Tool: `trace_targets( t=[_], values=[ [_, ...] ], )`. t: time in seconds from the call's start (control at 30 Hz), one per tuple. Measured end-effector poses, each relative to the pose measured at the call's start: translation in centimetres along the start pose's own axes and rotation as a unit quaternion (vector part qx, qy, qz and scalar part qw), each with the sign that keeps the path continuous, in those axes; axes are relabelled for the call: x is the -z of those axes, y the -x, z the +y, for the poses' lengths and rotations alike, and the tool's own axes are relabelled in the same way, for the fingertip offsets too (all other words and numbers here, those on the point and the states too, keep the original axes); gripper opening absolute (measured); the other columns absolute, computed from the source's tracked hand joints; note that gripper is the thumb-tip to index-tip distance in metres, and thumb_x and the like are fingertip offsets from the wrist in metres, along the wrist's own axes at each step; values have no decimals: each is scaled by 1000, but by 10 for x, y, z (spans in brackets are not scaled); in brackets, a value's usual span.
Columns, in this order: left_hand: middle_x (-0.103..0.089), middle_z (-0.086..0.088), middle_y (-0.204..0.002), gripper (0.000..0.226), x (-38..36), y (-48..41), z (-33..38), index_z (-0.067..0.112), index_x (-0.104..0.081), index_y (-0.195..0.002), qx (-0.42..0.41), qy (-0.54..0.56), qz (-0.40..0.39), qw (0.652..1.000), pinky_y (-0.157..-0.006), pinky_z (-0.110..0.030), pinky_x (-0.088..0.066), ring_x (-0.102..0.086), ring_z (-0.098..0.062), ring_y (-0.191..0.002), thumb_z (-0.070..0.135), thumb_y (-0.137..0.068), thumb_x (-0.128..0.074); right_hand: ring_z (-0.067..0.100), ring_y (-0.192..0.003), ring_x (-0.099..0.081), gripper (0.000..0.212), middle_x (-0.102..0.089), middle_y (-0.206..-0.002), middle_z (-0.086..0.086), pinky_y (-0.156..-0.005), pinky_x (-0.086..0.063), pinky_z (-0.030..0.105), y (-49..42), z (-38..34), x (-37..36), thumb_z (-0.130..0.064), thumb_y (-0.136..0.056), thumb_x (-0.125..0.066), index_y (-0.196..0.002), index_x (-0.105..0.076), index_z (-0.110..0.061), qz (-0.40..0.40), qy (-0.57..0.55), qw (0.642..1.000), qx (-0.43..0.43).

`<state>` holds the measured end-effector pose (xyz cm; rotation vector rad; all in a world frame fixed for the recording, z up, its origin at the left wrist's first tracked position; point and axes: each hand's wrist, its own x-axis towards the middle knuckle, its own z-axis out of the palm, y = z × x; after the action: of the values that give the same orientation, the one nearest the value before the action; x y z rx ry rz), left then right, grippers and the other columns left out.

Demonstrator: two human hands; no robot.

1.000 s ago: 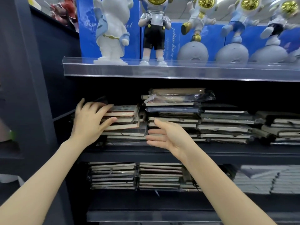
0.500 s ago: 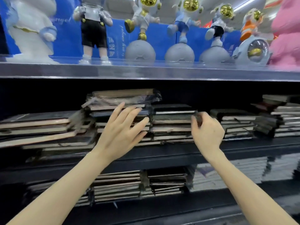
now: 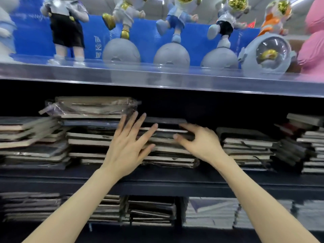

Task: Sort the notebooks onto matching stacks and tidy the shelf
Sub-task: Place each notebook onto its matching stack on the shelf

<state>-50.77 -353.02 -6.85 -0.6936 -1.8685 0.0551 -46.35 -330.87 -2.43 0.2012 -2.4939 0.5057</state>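
Several stacks of dark-covered notebooks lie flat on the middle shelf (image 3: pixel 157 181). My left hand (image 3: pixel 128 146) has straight, spread fingers and lies against the front of the middle notebook stack (image 3: pixel 168 153), at the seam with the taller stack (image 3: pixel 91 137) to its left. That taller stack carries a plastic-wrapped bundle (image 3: pixel 94 106) on top. My right hand (image 3: pixel 198 139) curls thumb and fingers round the upper notebooks at the right end of the middle stack. Two more stacks sit to the right, the nearer stack (image 3: pixel 249 148) and the far-right stack (image 3: pixel 308 146), and a leaning stack (image 3: pixel 31 137) sits at the left.
A clear-fronted upper shelf (image 3: pixel 157 79) holds astronaut figurines (image 3: pixel 173 32) on grey spheres and a pink figure (image 3: pixel 313 41) at the right. The lower shelf carries more notebook stacks (image 3: pixel 150 213), with paler ones (image 3: pixel 210 213) to the right.
The view shifted right along the shelf. My left hand moved from the far-left stack to the middle one. My right hand reached in and took hold of the middle stack's upper notebooks.
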Motion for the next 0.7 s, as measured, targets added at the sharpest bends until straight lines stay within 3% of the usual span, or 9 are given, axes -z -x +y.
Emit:
trace_targets(
  t=[0.07,0.2,0.3,0.33,0.4,0.5,0.57,0.63,0.7],
  values=[
    [-44,-21,-142,51,-1,0,6,19,-45,-140,12,17,8,1000,-114,-53,-22,-35,-37,-136,44,-97,-41,11,-121,-55,54,-61,-129,-8,-97,-41,26,12,6,3,-61,-85,-55,-129,-59,-30,42,-9,999,34],
    [-47,-17,-140,50,1,-5,11,21,-41,-138,28,96,35,994,-112,-46,-28,-34,-34,-136,46,-95,-42,-8,-96,-59,42,-69,-100,-22,-78,-39,6,48,20,18,-63,-81,-53,-104,-73,-34,138,-75,986,51],
    [-57,-11,-132,43,7,-9,15,18,-52,-131,-1,185,24,983,-103,-35,-40,-45,-26,-129,41,-95,-46,-2,-81,-62,35,-68,-81,-21,-68,-43,16,51,24,29,-63,-83,-50,-90,-71,-35,199,-135,971,-15],
    [-60,-9,-128,42,8,-10,16,15,-56,-128,-6,210,18,977,-99,-33,-44,-50,-22,-124,40,-95,-46,3,-78,-61,36,-66,-80,-17,-65,-43,21,47,25,30,-60,-85,-51,-99,-68,-32,190,-135,971,-57],
    [-63,-7,-123,41,11,-11,17,11,-61,-124,-3,246,13,969,-95,-33,-47,-57,-19,-117,37,-96,-47,11,-70,-61,48,-60,-86,-12,-56,-43,23,37,27,29,-53,-87,-54,-126,-56,-25,98,-189,966,-145],
    [-64,-9,-123,38,10,-7,18,10,-64,-121,-15,251,23,968,-97,-29,-46,-58,-21,-116,33,-94,-52,17,-49,-61,46,-65,-99,3,-37,-42,23,31,20,26,-31,-94,-58,-136,-47,-15,-54,-451,863,-223],
    [-64,-9,-123,36,8,-2,20,10,-66,-117,-46,230,36,971,-97,-30,-46,-58,-23,-117,32,-91,-55,21,-52,-63,32,-67,-102,11,-36,-43,23,35,14,25,-16,-96,-55,-127,-53,-15,-52,-503,835,-217],
    [-63,-7,-123,35,8,4,20,12,-69,-113,-78,212,38,974,-97,-33,-47,-58,-23,-118,34,-89,-58,23,-61,-65,27,-67,-106,9,-37,-45,23,43,10,21,-9,-96,-53,-119,-53,-23,-17,-497,845,-199],
    [-61,-2,-126,37,8,7,19,15,-68,-114,-87,215,33,972,-97,-34,-47,-55,-19,-121,38,-87,-60,19,-58,-64,29,-69,-102,4,-38,-45,24,52,7,17,-7,-97,-50,-110,-53,-32,10,-494,851,-178]
  ],
)
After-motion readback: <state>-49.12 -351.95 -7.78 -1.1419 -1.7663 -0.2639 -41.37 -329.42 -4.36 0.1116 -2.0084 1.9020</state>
